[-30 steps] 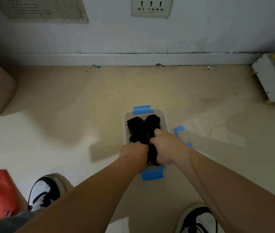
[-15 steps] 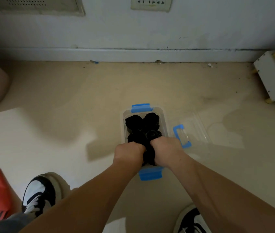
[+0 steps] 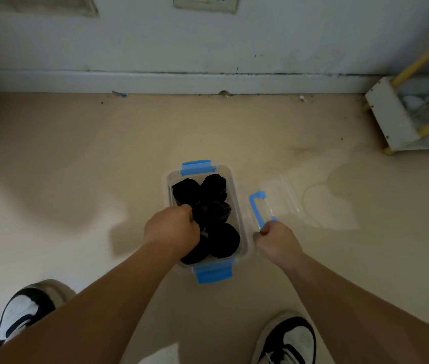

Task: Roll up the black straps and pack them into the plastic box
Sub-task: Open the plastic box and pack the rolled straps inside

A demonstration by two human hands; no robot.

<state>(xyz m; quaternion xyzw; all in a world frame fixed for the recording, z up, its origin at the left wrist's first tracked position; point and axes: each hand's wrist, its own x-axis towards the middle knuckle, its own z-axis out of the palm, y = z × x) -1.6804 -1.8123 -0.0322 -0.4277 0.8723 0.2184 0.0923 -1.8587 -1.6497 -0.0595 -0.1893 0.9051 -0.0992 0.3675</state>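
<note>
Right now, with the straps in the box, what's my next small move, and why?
Probably lift the clear lid and bring it over the plastic box: the black straps sit rolled inside, the left hand holds them down, and the right hand is at the lid's near edge.

A wall socket (image 3: 205, 2) is at 12 o'clock, above the baseboard (image 3: 208, 81); a white rack (image 3: 389, 119) with yellow rods stands at 2 o'clock; one black-and-white shoe (image 3: 24, 313) at 7 o'clock, the other shoe (image 3: 292, 340) at 5 o'clock.
</note>
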